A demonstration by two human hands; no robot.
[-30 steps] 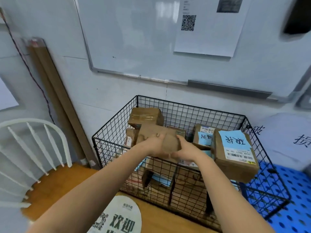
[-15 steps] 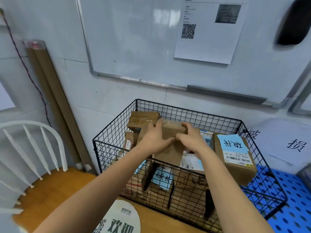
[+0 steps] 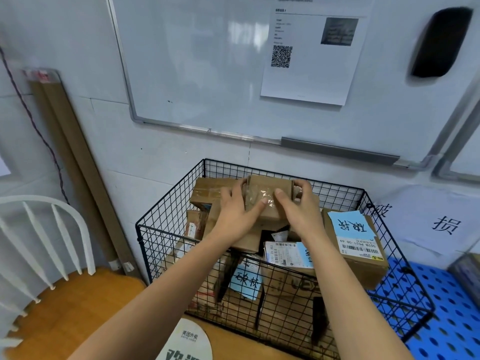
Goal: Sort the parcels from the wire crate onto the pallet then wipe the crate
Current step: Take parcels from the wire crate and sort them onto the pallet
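Note:
A black wire crate [image 3: 168, 222] stands against the wall, piled with several brown cardboard parcels. I hold one small taped cardboard parcel [image 3: 268, 187] above the pile with both hands. My left hand [image 3: 235, 206] grips its left side and my right hand [image 3: 296, 203] grips its right side, thumbs on the near face. A larger parcel with a blue handwritten note [image 3: 354, 245] leans at the crate's right side. The blue perforated pallet [image 3: 452, 315] lies to the right of the crate.
A wooden chair [image 3: 65, 302] with a white spindle back stands at the left. A whiteboard [image 3: 194, 61] with a printed sheet hangs on the wall above. Long cardboard tubes [image 3: 75, 157] lean in the left corner. A round white sign [image 3: 187, 341] lies on the floor in front.
Both hands have lifted the small parcel up and away from the pile and turned it, so its taped face now shows toward me.

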